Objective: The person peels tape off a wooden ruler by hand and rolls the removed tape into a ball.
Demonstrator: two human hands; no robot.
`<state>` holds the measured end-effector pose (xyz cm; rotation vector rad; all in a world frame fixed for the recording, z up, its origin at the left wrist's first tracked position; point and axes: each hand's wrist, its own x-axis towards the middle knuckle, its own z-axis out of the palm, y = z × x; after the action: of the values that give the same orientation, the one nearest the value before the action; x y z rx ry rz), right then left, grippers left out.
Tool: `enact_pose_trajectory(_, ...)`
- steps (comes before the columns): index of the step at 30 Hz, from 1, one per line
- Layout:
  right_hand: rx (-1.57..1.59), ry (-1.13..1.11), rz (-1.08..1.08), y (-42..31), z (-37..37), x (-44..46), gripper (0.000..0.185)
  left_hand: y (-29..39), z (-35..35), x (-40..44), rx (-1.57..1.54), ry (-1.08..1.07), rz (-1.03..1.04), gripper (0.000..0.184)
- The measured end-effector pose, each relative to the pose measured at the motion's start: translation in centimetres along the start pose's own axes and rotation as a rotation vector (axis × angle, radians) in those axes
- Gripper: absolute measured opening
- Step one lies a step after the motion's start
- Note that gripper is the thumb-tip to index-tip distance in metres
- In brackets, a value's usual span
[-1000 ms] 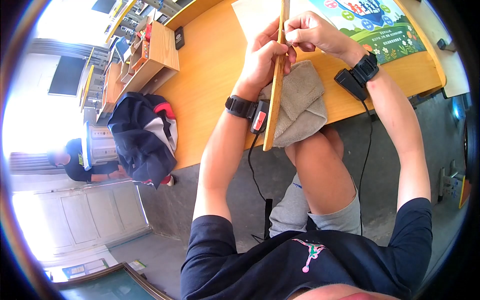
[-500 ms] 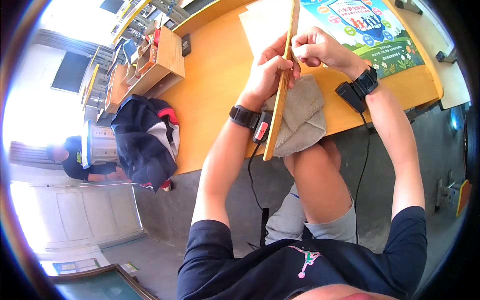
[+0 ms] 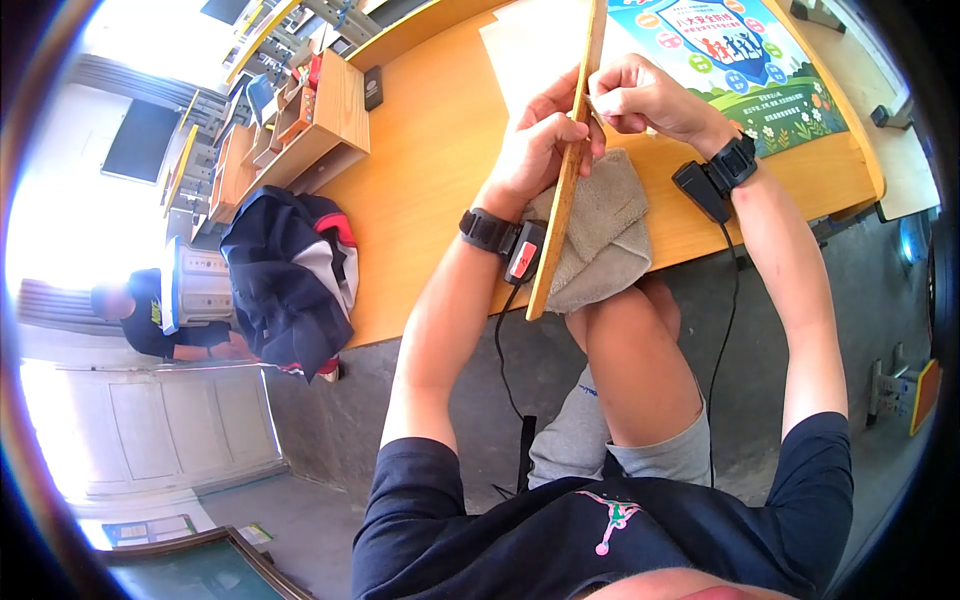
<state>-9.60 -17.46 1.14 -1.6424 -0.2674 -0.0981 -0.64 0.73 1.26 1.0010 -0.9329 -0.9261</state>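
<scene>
A thin wooden board [image 3: 563, 215] stands nearly edge-on to me, its lower end over the desk's front edge. My left hand [image 3: 545, 140] is closed round the board's left side, with fingertips showing past its edge. On the other side, my right hand [image 3: 640, 98] is closed in a pinch close against the board. Whatever lies between those fingers is too small to make out. The board's broad faces are mostly hidden from this angle. Beneath it, a folded grey-beige cloth [image 3: 605, 235] lies at the desk's edge above my knees.
On the yellow desk [image 3: 430, 150] lie a colourful poster [image 3: 740, 70] and pale paper [image 3: 510, 50]. A dark jacket [image 3: 285, 275] hangs at the left edge, near a wooden box shelf [image 3: 335, 120]. Another person [image 3: 150, 315] is at far left. Cables [image 3: 728, 330] run from my wrist devices.
My right hand and the top of the board have shifted very slightly to the right. Both hands keep the same closed pose.
</scene>
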Motion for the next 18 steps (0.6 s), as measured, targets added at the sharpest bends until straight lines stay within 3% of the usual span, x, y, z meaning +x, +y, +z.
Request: enact_pose_trajectory(18, 0.088, -0.077, -0.012, -0.02, -0.54, -0.15, 0.021, -0.01, -0.01, -0.09, -0.021, -0.041, 0.002, 0.066)
